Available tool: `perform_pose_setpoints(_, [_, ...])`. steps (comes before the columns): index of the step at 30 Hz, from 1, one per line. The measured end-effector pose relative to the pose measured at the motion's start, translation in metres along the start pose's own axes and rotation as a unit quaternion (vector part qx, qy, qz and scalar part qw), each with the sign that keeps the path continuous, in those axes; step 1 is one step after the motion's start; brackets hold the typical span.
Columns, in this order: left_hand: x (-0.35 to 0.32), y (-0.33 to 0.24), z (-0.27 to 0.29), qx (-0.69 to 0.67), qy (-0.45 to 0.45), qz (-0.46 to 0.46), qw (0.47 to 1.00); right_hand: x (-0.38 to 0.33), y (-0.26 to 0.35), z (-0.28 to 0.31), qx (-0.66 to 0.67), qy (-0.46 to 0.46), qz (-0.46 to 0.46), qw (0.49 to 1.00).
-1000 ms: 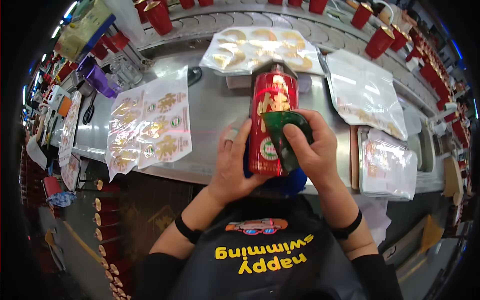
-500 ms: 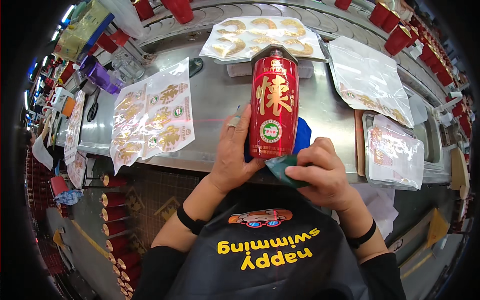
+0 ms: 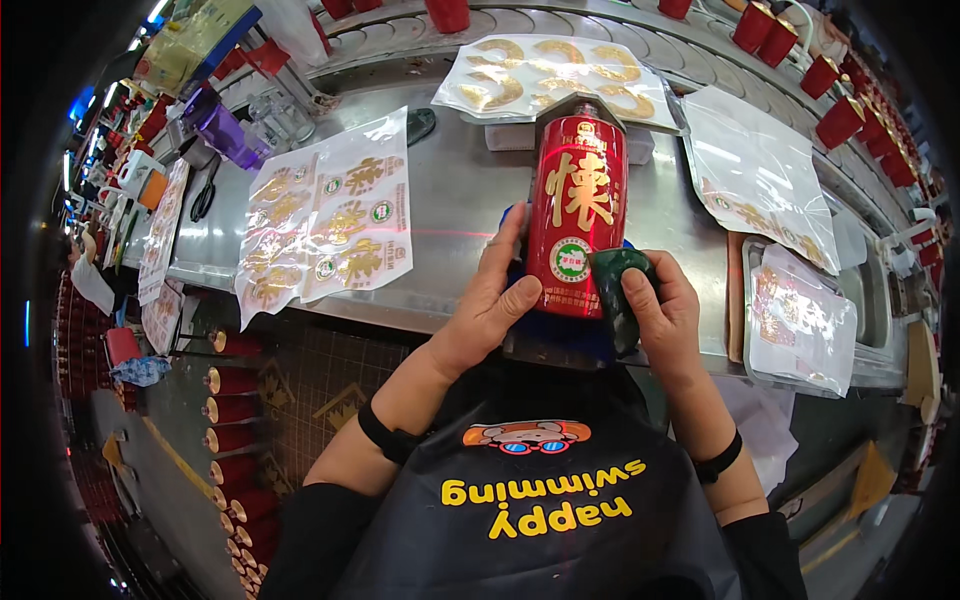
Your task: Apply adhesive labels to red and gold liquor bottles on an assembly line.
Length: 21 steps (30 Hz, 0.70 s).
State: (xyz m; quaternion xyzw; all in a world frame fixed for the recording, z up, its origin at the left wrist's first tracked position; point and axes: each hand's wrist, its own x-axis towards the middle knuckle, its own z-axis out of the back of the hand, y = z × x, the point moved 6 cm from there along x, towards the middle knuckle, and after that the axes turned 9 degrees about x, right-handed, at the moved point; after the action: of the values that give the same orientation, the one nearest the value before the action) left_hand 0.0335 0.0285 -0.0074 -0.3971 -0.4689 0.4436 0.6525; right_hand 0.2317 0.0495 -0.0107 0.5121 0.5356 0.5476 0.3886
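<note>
A red bottle [image 3: 584,200] with gold characters and a round green-and-white emblem lies on a stand, its neck toward the far side and blue cloth [image 3: 560,335] under its base. My left hand [image 3: 490,300] grips the bottle's left side near the base, thumb on the front face. In my right hand [image 3: 665,310] is a flat, dark green scraper [image 3: 618,305], pinched between thumb and fingers. The scraper's edge touches the bottle's lower right, beside the emblem. Behind the bottle lies a sheet of gold curved stickers [image 3: 560,70].
A sheet of gold character stickers [image 3: 325,215] lies left on the metal table [image 3: 440,200]. More sheets [image 3: 755,170] and a tray [image 3: 800,320] are at right. A purple cup [image 3: 222,130] and scissors [image 3: 203,195] stand left. Red bottles ride the conveyor [image 3: 560,20] beyond.
My right hand has brought the scraper up from below the bottle's base to its lower right face. My left thumb now lies on the bottle's front. The whole view has shifted slightly.
</note>
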Motion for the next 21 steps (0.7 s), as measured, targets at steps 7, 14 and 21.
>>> perform_pose_setpoints(7, [-0.042, -0.043, -0.03, 0.465, -0.001, -0.283, 0.839, 0.0, 0.0, 0.0, -0.009, 0.001, -0.025, 1.0])
perform_pose_setpoints(14, [-0.052, -0.019, -0.007, 0.371, -0.071, -0.172, 0.91, 0.003, -0.005, 0.0, 0.005, 0.008, -0.001, 1.0])
perform_pose_setpoints(21, [-0.032, -0.045, -0.008, 0.432, 0.02, -0.27, 0.86, 0.005, -0.01, 0.006, 0.164, -0.018, -0.084, 0.983])
